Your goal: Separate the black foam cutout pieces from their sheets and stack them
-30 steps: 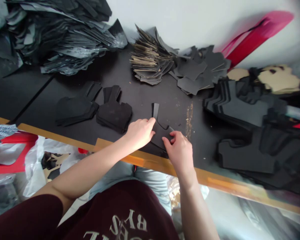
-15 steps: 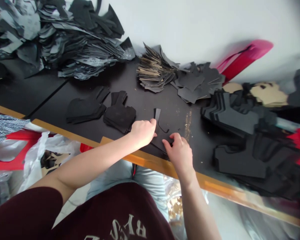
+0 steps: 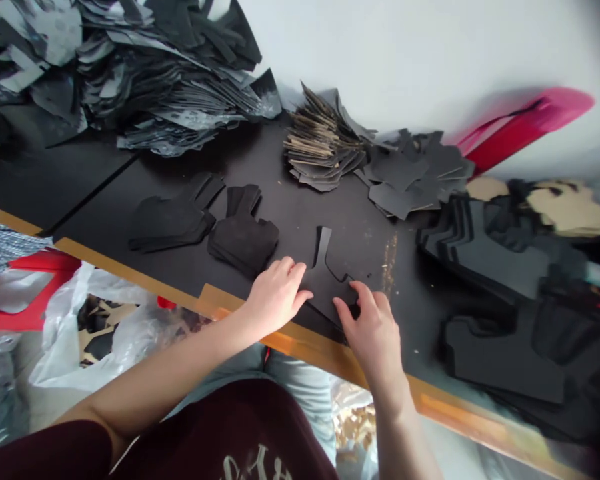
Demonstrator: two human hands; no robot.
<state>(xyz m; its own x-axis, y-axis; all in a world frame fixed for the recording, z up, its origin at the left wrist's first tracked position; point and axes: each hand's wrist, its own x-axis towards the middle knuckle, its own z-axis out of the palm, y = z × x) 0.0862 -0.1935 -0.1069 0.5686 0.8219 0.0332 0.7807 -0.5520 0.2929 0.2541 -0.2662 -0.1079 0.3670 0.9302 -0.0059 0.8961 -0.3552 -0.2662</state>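
Observation:
A thin black cut-out piece (image 3: 323, 283) with a narrow upright tab lies flat near the table's front edge, between my hands. My left hand (image 3: 276, 297) is at its left edge, fingertips by the base of the tab and thumb spread apart from them. Curled in at the right edge, my right hand (image 3: 373, 327) has thumb and forefinger on the piece; the other fingers are partly hidden. Left of my left hand sit two small stacks of similar black pieces, the nearer stack (image 3: 243, 233) and the farther stack (image 3: 173, 217).
Large heaps of dark sheets (image 3: 180, 100) stand at the back left. A brown-edged stack (image 3: 325, 147) and loose grey pieces (image 3: 410, 173) lie behind. More black stacks (image 3: 505, 353) spread at right. Below the table's orange edge (image 3: 300, 340) hangs a white bag (image 3: 130, 333) with scraps.
My left hand has drawn back a little to the left and its thumb has spread from the fingers, uncovering more of the black piece. My right hand stays at the right edge. The view has shifted slightly.

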